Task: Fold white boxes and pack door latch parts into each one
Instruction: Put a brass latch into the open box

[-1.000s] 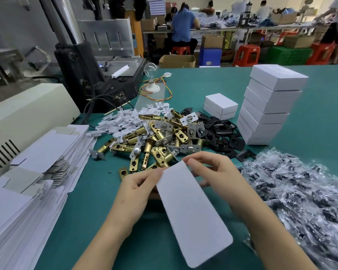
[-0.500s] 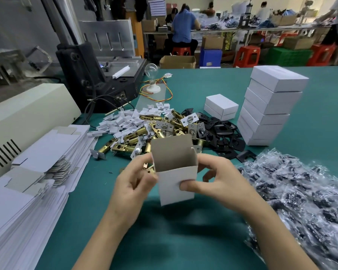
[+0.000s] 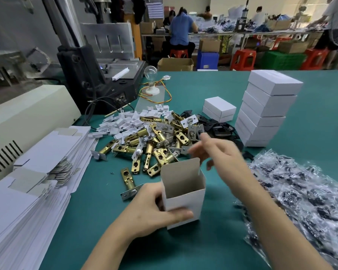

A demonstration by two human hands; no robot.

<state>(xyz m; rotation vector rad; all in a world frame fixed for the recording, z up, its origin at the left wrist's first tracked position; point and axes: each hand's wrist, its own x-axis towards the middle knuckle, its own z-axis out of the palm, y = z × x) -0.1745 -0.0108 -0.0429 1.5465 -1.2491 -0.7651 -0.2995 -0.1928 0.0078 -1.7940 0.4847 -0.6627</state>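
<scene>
My left hand [image 3: 154,209] grips a white box [image 3: 185,199] that stands upright on the green table with its open end up and its grey flap raised. My right hand [image 3: 219,152] is off the box, blurred, stretched over the near edge of the pile of brass door latches [image 3: 154,145], fingers loosely spread and holding nothing I can see. Black plates [image 3: 220,129] and small white plastic pieces [image 3: 133,119] lie in the same pile.
Flat white box blanks [image 3: 33,172] are stacked at the left. A stack of closed white boxes [image 3: 265,110] and a single one [image 3: 219,108] stand at the back right. Clear bags of black parts [image 3: 300,195] cover the right. A machine [image 3: 98,78] and a bulb [image 3: 150,75] sit behind.
The flat blank was opened into an upright box. My right hand has let go of it and moved up toward the latch pile; my left hand keeps holding the box.
</scene>
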